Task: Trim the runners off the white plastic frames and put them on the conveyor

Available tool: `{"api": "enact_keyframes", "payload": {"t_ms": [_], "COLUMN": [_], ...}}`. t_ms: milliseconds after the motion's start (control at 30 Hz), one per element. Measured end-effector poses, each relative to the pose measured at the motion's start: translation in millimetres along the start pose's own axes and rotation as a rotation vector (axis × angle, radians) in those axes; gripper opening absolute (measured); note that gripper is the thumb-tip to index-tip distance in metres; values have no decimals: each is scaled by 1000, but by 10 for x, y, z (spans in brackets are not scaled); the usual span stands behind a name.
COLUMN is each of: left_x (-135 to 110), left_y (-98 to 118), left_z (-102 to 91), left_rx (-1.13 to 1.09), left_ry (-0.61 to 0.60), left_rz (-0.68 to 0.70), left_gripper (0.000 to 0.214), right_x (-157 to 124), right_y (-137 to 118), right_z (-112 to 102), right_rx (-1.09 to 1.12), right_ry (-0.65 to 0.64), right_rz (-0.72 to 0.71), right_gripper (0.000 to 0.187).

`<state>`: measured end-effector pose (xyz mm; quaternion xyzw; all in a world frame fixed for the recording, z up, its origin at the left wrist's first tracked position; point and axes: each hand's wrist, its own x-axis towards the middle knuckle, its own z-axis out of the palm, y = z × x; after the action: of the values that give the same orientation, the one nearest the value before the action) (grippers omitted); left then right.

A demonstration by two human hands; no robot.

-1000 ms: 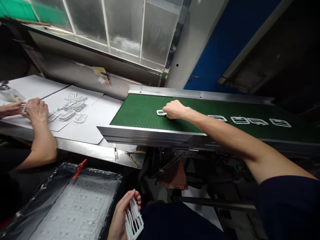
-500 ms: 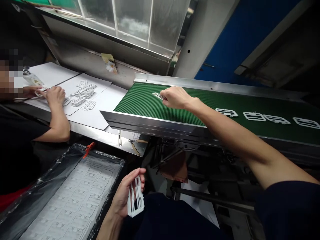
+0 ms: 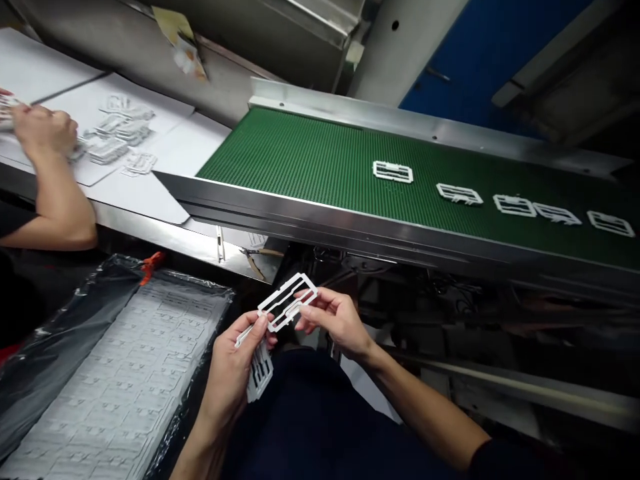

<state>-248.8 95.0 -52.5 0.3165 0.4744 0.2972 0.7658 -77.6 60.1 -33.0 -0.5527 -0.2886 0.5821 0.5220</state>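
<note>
My left hand (image 3: 233, 373) is closed round a small stack of white plastic frames (image 3: 259, 375) held over my lap. My right hand (image 3: 334, 319) pinches one end of a single white plastic frame (image 3: 287, 310), and my left thumb and fingertips touch its other end. Both hands sit low, below the near steel edge of the green conveyor belt (image 3: 310, 160). On the belt lie several more white frames in a row, the nearest one (image 3: 393, 171) to the upper right of my hands.
A co-worker's arm (image 3: 53, 180) rests on the steel table at left, beside loose white frames on white card sheets (image 3: 120, 130). A black-lined box (image 3: 107, 380) holding neat rows of white frames stands at the lower left. Pliers lie under the conveyor's end.
My right hand left the belt with one frame and came down to meet my left hand over my lap. The view tilted downward; frames on the belt moved left.
</note>
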Motion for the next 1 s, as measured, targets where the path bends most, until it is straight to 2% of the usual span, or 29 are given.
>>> {"api": "enact_keyframes", "payload": {"t_ms": [133, 267, 500, 733, 1000], "left_x": [81, 134, 220, 263, 242], "left_y": [-35, -19, -16, 29, 54], "left_z": [-118, -153, -162, -182, -235], "left_rx": [192, 295, 337, 288, 252], "left_ry": [-108, -165, -211, -207, -208], "left_rz": [-58, -111, -125, -189, -166], "left_gripper": [24, 24, 25, 29, 28], "right_x": [-25, -17, 41, 70, 112], "right_y": [-65, -30, 21, 7, 49], "right_z": [-245, -340, -359, -338, -292], "right_rx": [-49, -106, -88, -107, -110], "right_ry": [100, 47, 64, 38, 52], "right_rz": [8, 90, 156, 136, 125], "right_gripper": [28, 29, 34, 30, 31]}}
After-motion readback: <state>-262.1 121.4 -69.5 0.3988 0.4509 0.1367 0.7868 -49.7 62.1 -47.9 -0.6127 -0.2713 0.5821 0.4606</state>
